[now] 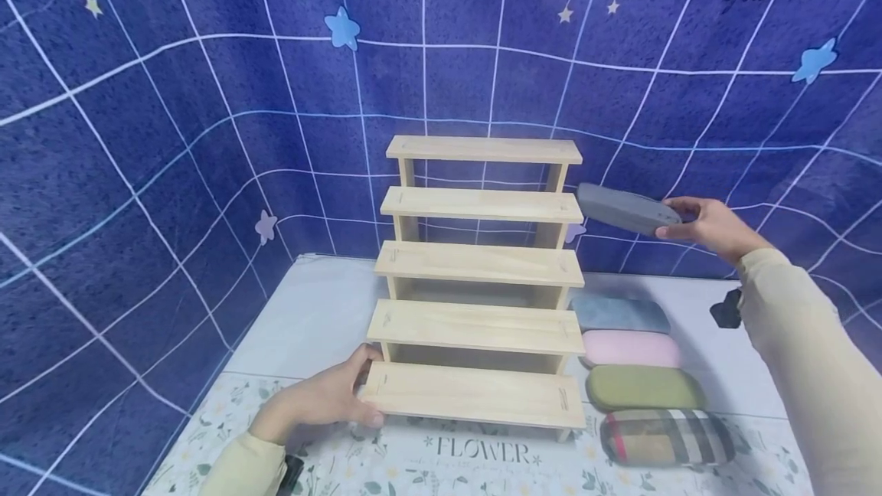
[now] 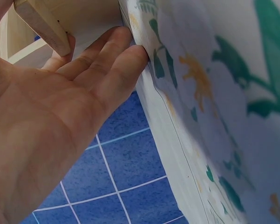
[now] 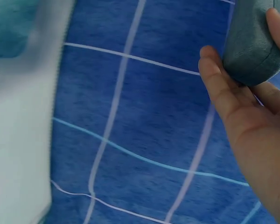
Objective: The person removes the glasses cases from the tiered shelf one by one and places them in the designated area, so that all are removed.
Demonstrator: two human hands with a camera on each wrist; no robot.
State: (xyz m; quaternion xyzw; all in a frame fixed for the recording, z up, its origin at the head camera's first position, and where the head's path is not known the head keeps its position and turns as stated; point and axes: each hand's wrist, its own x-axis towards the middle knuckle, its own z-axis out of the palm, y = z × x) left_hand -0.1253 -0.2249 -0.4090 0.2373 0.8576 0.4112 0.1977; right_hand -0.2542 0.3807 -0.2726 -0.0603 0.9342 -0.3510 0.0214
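A light wooden stepped display rack [image 1: 475, 262] stands in the middle of the head view. My left hand [image 1: 324, 395] holds the left end of its lowest step, thumb at the front edge; in the left wrist view the fingers [image 2: 113, 60] reach past the board's end. Off to the right, my right hand [image 1: 717, 228] pinches one end of a grey glasses case [image 1: 623, 207], held up in the air beside the second step from the top. The right wrist view shows that case [image 3: 252, 44] between thumb and fingers.
Several glasses cases lie in a column right of the rack: blue-grey [image 1: 620, 314], pink [image 1: 630, 348], olive green [image 1: 645, 387] and plaid [image 1: 667, 437]. A flower-printed cloth [image 1: 482, 473] covers the table's front. Blue gridded fabric [image 1: 207, 136] hangs behind and at the left.
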